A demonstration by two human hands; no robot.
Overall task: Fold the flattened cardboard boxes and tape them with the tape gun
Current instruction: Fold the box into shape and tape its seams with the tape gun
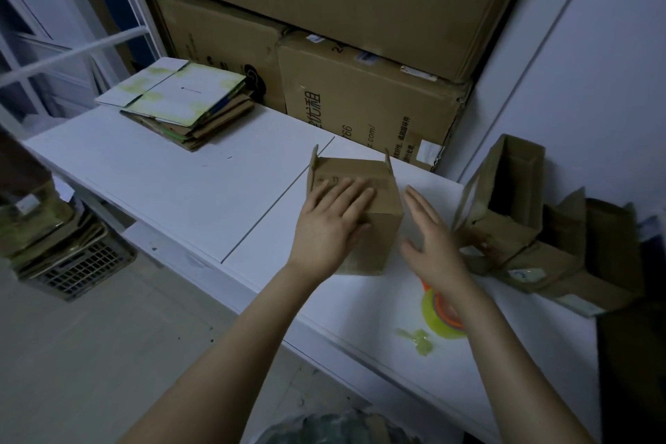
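I'm looking into a dim storeroom: large shipping cartons [360,101] stacked against the wall at 12 o'clock, and a white table [180,173] running in front of them. A stack of flattened boxes [180,104] waits at about 10 o'clock on the table. Several assembled boxes [511,198] crowd the 3 o'clock end.

The small cardboard box [382,227] I'm working on stands at the table's centre. My left hand [331,220] lies flat on its top panel, fingers straight and spread, pressing down and gripping nothing. Two narrow flaps stand up at the box's far corners, one on the 9 o'clock side and one on the 3 o'clock side.

My right hand [432,238] hangs just beside the box's 3 o'clock face. Its fingers are straight and together, it holds nothing, and I judge it is not touching the cardboard, though it is slightly blurred.

The relation that matters is the tape. The tape roll [441,317], yellowish on an orange holder, sits on the table at 6 o'clock from my right hand, partly hidden beneath that wrist. I cannot tell from here whether a full gun is attached. The right hand is clearly the nearer one, so I would draw it back toward me to fetch the tape while the left holds the top shut.
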